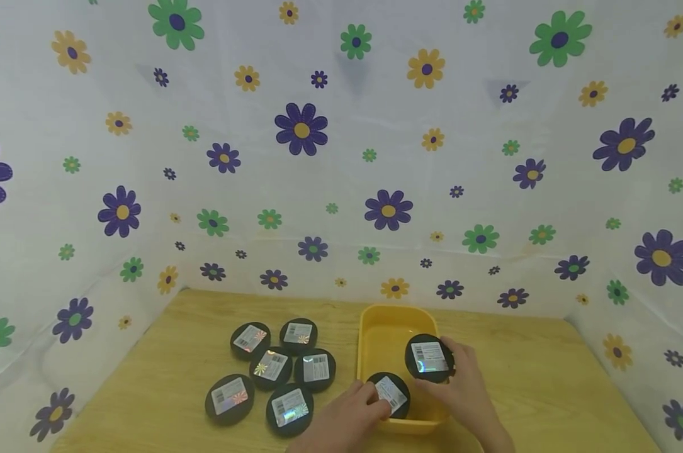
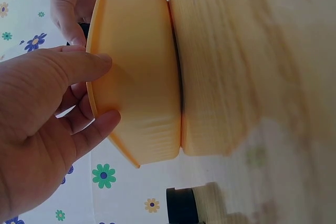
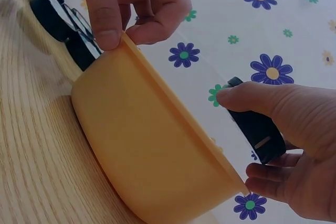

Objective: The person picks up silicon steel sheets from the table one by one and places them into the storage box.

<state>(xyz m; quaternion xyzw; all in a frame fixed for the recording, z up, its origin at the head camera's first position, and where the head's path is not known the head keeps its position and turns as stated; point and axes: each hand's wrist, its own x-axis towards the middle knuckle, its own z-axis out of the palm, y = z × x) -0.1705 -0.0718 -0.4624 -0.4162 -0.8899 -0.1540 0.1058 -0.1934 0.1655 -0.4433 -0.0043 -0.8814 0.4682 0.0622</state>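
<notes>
My right hand [image 1: 462,384] grips a round black case [image 1: 429,358] by its edge, raised over the yellow bin [image 1: 369,314]. A white label with a shiny patch faces up on it. In the right wrist view, thumb and fingers span the thick black case [image 3: 257,129] beside the bin's rim. My left hand [image 1: 355,412] holds the near left rim, with thumb and fingers against the bin's wall in the left wrist view. Just beyond its fingers a second labelled black case [image 1: 398,399] lies tilted in the bin; whether the fingers touch it is hidden.
Several more black cases [image 1: 270,366] with labels lie flat on the wooden table [image 1: 165,377], left of the bin. White cloth [image 1: 341,182] printed with flowers walls off the back and both sides.
</notes>
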